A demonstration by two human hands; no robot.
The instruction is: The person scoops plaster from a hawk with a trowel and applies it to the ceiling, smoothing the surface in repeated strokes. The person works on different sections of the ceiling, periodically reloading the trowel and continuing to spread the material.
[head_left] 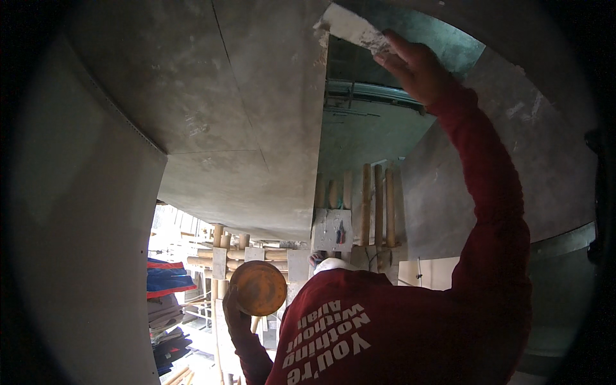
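Observation:
My right hand (414, 67) is raised high at the upper right, its fingers wrapped around a putty knife (356, 29). The knife's wide blade is coated with whitish plaster, and its end is at the edge of a large grey panel (256, 109). Low in the view, my left hand (236, 311) grips a round orange-brown tub (258, 287) by its side. The tub's round face is stained; I cannot tell whether this is its inside or its base. Most of the left hand's fingers are hidden behind the tub.
A pale panel (83, 212) stands on the left. Below are wooden poles (378, 205), a small board (333, 230) with a red-handled tool on it, and more crossed poles. Blue and red cloth (170, 279) lies at the lower left. Metal channels (372, 93) lie beyond the panel edge.

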